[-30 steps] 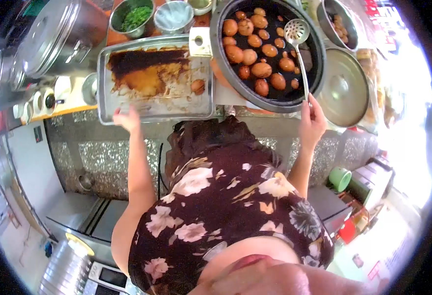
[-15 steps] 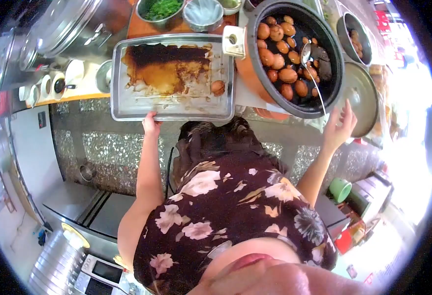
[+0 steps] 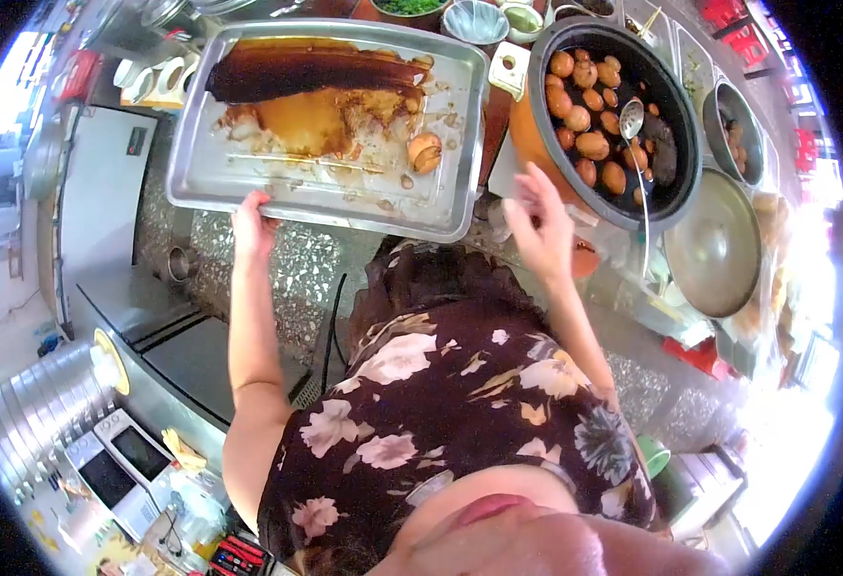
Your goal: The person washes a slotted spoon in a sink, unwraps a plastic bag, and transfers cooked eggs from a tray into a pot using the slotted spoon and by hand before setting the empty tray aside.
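Observation:
My left hand [image 3: 253,226] grips the near edge of a metal tray [image 3: 345,213], its fingers curled over the rim. Dark brown liquid covers the far part of the tray, and one cracked brown egg [image 3: 424,152] lies on its right side. My right hand [image 3: 543,230] is raised between tray and pot, fingers apart and slightly blurred, with nothing in it. Beyond it stands a large pot [image 3: 527,123] with a dark rim, holding several brown eggs [image 3: 592,146] in dark liquid. A slotted spoon [image 3: 632,119] rests in the pot, its long handle hanging over the near rim.
To the right of the pot lies a round lid [image 3: 714,245]; a pan [image 3: 734,134] with more eggs stands behind it. At the back are a bowl of chopped greens [image 3: 410,6] and a plastic-lined bowl [image 3: 476,21]. A microwave [image 3: 133,461] is at lower left.
The tray has come closer, slid left and tilted, with my left hand on it. My right hand has moved left from beside the spoon handle toward the tray. The view has shifted.

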